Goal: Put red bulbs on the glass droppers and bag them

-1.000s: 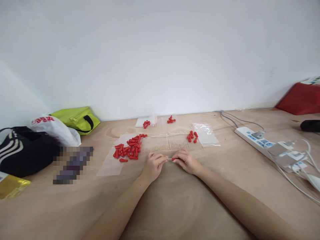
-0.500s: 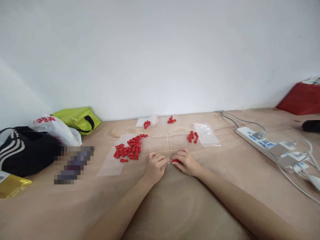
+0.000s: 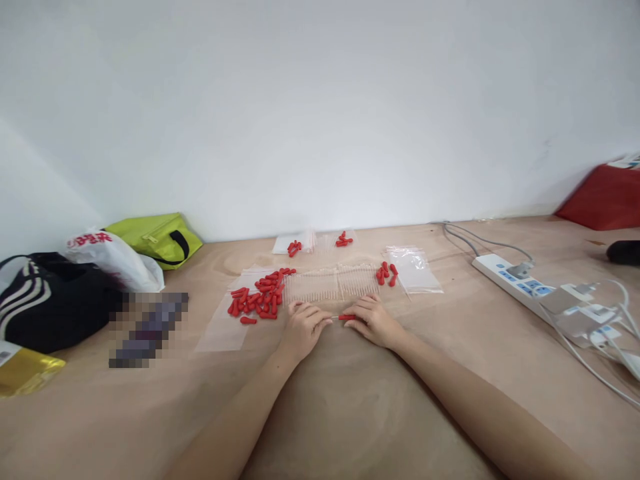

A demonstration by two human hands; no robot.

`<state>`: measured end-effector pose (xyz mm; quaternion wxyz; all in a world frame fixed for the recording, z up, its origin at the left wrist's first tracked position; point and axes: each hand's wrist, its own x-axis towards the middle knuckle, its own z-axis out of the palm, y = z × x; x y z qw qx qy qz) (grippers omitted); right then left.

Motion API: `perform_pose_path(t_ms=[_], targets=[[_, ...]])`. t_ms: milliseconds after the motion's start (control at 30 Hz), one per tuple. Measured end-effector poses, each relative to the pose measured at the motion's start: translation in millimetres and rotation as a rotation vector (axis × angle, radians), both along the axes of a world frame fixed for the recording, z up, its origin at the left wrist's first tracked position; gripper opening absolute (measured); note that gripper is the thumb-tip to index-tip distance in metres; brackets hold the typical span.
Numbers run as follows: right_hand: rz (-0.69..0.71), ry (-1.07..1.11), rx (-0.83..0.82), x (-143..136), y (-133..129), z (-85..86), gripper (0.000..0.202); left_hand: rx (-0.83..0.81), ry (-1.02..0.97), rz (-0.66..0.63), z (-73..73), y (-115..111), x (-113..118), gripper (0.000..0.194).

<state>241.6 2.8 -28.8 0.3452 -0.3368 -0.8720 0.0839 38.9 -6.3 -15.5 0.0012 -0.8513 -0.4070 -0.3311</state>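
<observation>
- The left hand point(image 3: 303, 328) is closed at the fingertips on a thin clear tube point(image 3: 335, 318), held about level just above or on the tabletop point(image 3: 325, 413); which of the two, I cannot tell
- The right hand point(image 3: 373, 323) pinches a red bulb point(image 3: 347, 317), its narrow end facing the tube
- The gap between the hands has just widened, so more of the tube and bulb shows; the two look in line and meeting, though how far the tube sits inside is too small to tell
- Just beyond the hands, a row of clear tubes point(image 3: 313, 285) lies side by side
- Left of the row is a big pile of red bulbs point(image 3: 257, 297), partly on a clear plastic sheet point(image 3: 220, 333), with a loose bulb point(image 3: 248, 321) at its near edge
- Right of the row are a few red bulbs point(image 3: 385, 273), beside a clear zip bag point(image 3: 420, 275)
- Farther back are two small clusters of bulbs point(image 3: 295, 248)
- Outermost are a white power strip point(image 3: 505, 272) on the right and a green bag point(image 3: 150, 233) on the left
</observation>
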Motion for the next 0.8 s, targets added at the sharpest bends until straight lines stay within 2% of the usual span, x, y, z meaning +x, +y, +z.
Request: perform_pose_path(t_ms=[133,467,800], targets=[[-0.049,-0.019,0.002,1.9,-0.9,-0.8,0.017,-0.021,0.013,0.008,-0.7,-0.5,-3.4,0.016],[-0.062,-0.079,-0.001,3.0,-5.8,3.3,0.015,-0.051,0.029,0.007,-2.4,-3.0,-1.7,0.014],[-0.062,-0.026,-0.020,5.6,-4.5,2.8,0.016,-0.017,0.009,-0.002,-2.6,-1.6,-1.6,0.018]])
